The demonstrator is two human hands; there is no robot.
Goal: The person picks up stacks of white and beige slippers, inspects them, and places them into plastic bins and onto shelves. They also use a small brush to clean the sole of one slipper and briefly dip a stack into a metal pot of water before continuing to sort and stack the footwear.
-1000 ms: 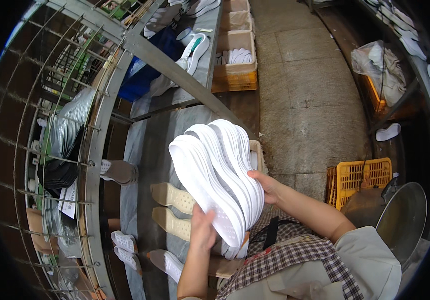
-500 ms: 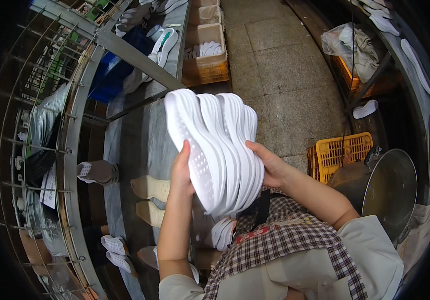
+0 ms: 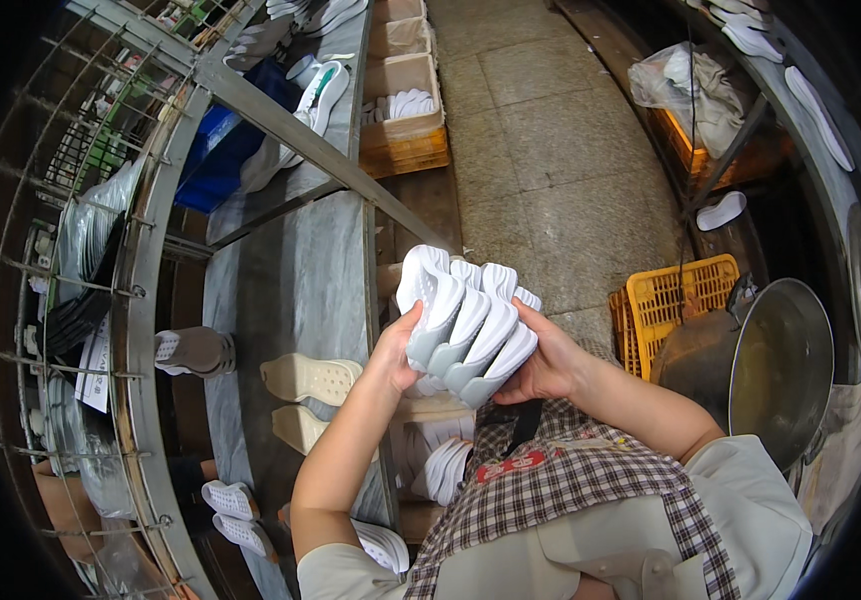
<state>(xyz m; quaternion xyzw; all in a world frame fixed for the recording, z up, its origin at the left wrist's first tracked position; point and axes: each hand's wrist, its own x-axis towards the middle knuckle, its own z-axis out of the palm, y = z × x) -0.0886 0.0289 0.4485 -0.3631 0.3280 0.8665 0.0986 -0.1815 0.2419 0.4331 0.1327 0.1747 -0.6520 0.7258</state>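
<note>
Head view, looking down: both hands hold a stack of white shoe soles [image 3: 465, 325] in front of the chest, above the edge of a long grey workbench [image 3: 320, 270]. The left hand [image 3: 397, 350] presses against the stack's left side, fingers wrapped on it; the right hand [image 3: 540, 365] clamps the right side, so the soles sit squeezed between the two palms. On the bench just left of the hands lie two beige soles [image 3: 310, 378], and a grey shoe [image 3: 193, 350] stands further left. A cardboard box [image 3: 405, 120] of white soles sits far up the bench. A yellow crate [image 3: 675, 300] and a metal basin [image 3: 785, 365] stand to the right.
</note>
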